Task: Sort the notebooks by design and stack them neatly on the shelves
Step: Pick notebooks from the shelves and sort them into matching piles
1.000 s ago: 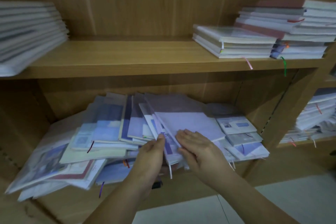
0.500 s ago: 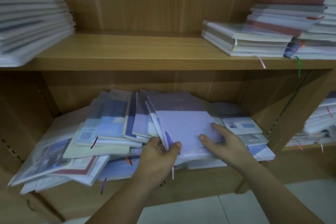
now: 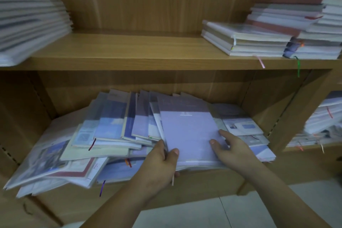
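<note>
Now left hand (image 3: 159,164) grips lilac notebook (image 3: 188,129), right hand (image 3: 235,148) touching it.

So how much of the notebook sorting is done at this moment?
Done: a left stack and right stacks lie on the upper shelf. In hand: the left grip holds a lilac notebook by its edge, and the right grip rests on its cover. Left: the loose pile on the lower shelf looks unsorted.

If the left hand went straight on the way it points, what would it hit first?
Probably the fanned notebooks just beyond it, left of the lilac notebook the left hand grips; depth unclear.
</note>
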